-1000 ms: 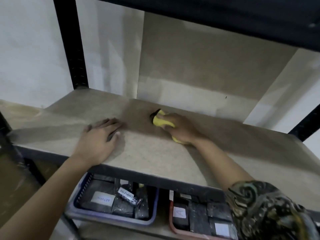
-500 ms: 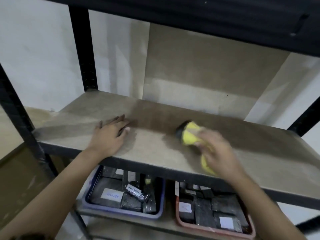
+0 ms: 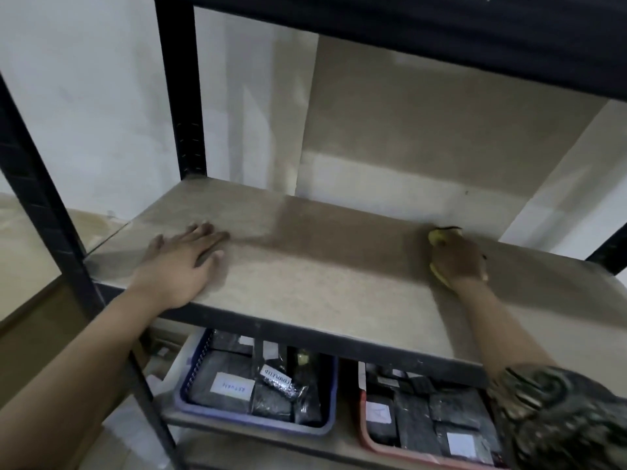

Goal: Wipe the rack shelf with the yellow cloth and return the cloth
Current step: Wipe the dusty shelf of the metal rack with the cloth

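Note:
The rack shelf (image 3: pixel 322 283) is a bare beige board in a black metal frame. My right hand (image 3: pixel 458 261) presses the yellow cloth (image 3: pixel 437 237) onto the board near its back right, close to the wall. Only the cloth's edges show: a bit beyond my fingertips and a strip under my palm. My left hand (image 3: pixel 183 262) lies flat on the shelf's front left part, fingers spread, holding nothing.
Black uprights stand at the front left (image 3: pixel 44 212) and back left (image 3: pixel 181 93); a dark shelf (image 3: pixel 441 35) hangs overhead. Below, a blue tray (image 3: pixel 190 401) and a red tray (image 3: pixel 368 439) hold dark wrapped packets with white labels.
My right hand has slid the cloth from the shelf's middle to the back right. My left hand stays flat on the front left.

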Motion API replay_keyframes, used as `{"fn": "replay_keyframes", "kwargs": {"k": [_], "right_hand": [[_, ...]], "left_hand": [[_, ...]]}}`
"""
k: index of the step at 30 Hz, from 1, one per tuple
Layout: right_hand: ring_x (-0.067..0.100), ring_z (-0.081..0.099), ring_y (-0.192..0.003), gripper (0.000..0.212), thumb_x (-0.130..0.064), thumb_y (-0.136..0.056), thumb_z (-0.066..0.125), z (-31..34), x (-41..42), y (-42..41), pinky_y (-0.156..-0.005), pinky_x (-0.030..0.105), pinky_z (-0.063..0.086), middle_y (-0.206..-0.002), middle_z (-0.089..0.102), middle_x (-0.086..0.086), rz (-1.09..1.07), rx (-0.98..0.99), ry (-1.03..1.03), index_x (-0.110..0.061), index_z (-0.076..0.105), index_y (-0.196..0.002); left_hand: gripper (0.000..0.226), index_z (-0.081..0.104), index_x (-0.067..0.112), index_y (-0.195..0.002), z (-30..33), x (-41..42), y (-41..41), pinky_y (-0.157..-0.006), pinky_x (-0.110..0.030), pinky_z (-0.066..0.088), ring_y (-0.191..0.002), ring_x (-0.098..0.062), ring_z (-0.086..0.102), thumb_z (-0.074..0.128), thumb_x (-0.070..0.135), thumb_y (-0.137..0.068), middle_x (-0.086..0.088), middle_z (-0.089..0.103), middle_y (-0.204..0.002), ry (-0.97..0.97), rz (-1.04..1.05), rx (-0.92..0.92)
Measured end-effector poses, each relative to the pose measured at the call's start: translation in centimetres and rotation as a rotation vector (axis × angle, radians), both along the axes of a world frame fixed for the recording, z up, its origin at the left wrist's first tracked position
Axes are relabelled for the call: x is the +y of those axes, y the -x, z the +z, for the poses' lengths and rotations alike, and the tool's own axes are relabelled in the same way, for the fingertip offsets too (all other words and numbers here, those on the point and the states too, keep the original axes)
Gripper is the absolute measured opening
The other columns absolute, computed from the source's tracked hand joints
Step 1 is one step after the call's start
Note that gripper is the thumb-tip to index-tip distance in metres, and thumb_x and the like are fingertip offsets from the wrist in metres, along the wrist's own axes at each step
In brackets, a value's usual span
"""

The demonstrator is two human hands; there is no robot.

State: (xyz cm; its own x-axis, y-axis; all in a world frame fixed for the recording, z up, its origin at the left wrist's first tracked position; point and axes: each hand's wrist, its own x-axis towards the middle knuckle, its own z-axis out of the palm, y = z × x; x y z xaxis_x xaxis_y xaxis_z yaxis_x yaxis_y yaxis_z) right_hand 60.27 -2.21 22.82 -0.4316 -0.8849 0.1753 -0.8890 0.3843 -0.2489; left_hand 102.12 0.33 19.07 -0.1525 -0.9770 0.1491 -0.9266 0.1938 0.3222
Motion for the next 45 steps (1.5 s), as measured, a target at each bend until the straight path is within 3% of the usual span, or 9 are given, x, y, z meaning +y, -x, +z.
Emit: {"fn": "replay_keyframes", "kwargs": {"k": [5, 12, 19, 27, 30, 33, 38, 42, 45], "right_hand": [[0.038, 0.057, -0.11, 0.022, -0.013, -0.09, 0.043, -0.3, -5.8, -9.4, -0.09, 0.04, 0.045, -0.118, 0.06, 0.021, 0.309, 0.036, 0.112, -0.011, 0.064, -0.098], [0.035, 0.048, -0.124, 0.041, -0.024, -0.094, 0.046, -1.1, -9.6, -16.4, -0.099, 0.036, 0.036, -0.138, 0.05, 0.017, 0.564, -0.028, 0.029, -0.017, 0.049, -0.135], [0.026, 0.04, -0.129, 0.041, -0.027, -0.094, 0.047, -1.1, -1.9, -18.4, -0.1, 0.025, 0.025, -0.143, 0.048, 0.005, 0.92, -0.071, -0.052, -0.031, 0.046, -0.136], [0.017, 0.042, -0.106, 0.039, -0.024, -0.092, 0.054, -1.3, 10.2, -19.8, -0.089, 0.036, 0.042, -0.129, 0.056, -0.006, 1.238, -0.12, -0.034, -0.037, 0.053, -0.128], [0.017, 0.047, -0.109, 0.035, -0.011, -0.089, 0.057, 0.1, 11.4, -16.9, -0.092, 0.031, 0.038, -0.126, 0.058, -0.001, 1.098, -0.247, 0.135, -0.022, 0.061, -0.122], [0.029, 0.057, -0.107, 0.034, -0.003, -0.084, 0.063, 1.8, 10.6, -9.8, -0.086, 0.026, 0.034, -0.115, 0.065, 0.008, 0.673, -0.208, 0.416, -0.012, 0.064, -0.117], [0.04, 0.054, -0.113, 0.039, -0.023, -0.095, 0.042, 0.4, 9.1, 3.0, -0.098, 0.041, 0.035, -0.124, 0.059, 0.026, -0.015, -0.016, -0.031, -0.015, 0.049, -0.132], [0.036, 0.052, -0.102, 0.042, -0.039, -0.09, 0.031, -1.8, 8.9, 0.0, -0.08, 0.038, 0.033, -0.107, 0.064, 0.022, -0.052, 0.185, -0.084, -0.014, 0.057, -0.111], [0.031, 0.05, -0.102, 0.049, -0.045, -0.085, 0.025, -2.5, 10.1, -8.3, -0.08, 0.037, 0.038, -0.111, 0.064, 0.012, 0.202, 0.226, 0.011, -0.024, 0.056, -0.116]], "left_hand": [[0.044, 0.03, 0.042, -0.14, 0.0, -0.2, -0.1, -0.115, -0.045, 0.012, -0.144, -0.008, 0.012, 0.024, 0.044, -0.096, 0.01, 0.021, -0.156, 0.029, -0.004, 0.032], [0.043, 0.033, 0.042, -0.139, -0.1, -0.3, -0.1, -0.116, -0.045, 0.014, -0.144, -0.009, 0.014, 0.026, 0.04, -0.096, 0.01, 0.023, -0.155, 0.04, 0.004, 0.062], [0.043, 0.035, 0.042, -0.138, -0.5, -0.5, -0.4, -0.113, -0.043, 0.015, -0.144, -0.009, 0.015, 0.023, 0.037, -0.097, 0.009, 0.024, -0.155, 0.054, -0.011, 0.092], [0.043, 0.037, 0.041, -0.137, -0.2, -0.6, -0.4, -0.114, -0.044, 0.013, -0.144, -0.009, 0.014, 0.023, 0.036, -0.097, 0.009, 0.023, -0.155, 0.018, -0.002, 0.098], [0.043, 0.036, 0.04, -0.137, 0.0, -0.4, -0.4, -0.115, -0.046, 0.013, -0.144, -0.01, 0.014, 0.022, 0.039, -0.097, 0.008, 0.023, -0.155, 0.017, -0.004, 0.086], [0.044, 0.036, 0.04, -0.137, 0.0, -0.3, -0.4, -0.115, -0.046, 0.012, -0.144, -0.011, 0.014, 0.021, 0.04, -0.097, 0.007, 0.023, -0.155, 0.015, -0.007, 0.081], [0.044, 0.035, 0.039, -0.139, -0.1, -0.2, -0.3, -0.115, -0.045, 0.011, -0.144, -0.012, 0.014, 0.021, 0.04, -0.097, 0.007, 0.022, -0.156, 0.013, -0.002, 0.057], [0.044, 0.034, 0.04, -0.139, -0.1, -0.3, -0.2, -0.115, -0.045, 0.011, -0.144, -0.011, 0.014, 0.021, 0.04, -0.098, 0.008, 0.022, -0.156, 0.01, 0.007, 0.042], [0.043, 0.034, 0.04, -0.139, -0.2, -0.4, -0.2, -0.114, -0.045, 0.013, -0.144, -0.011, 0.015, 0.021, 0.039, -0.098, 0.008, 0.023, -0.155, 0.025, 0.006, 0.04]]}}
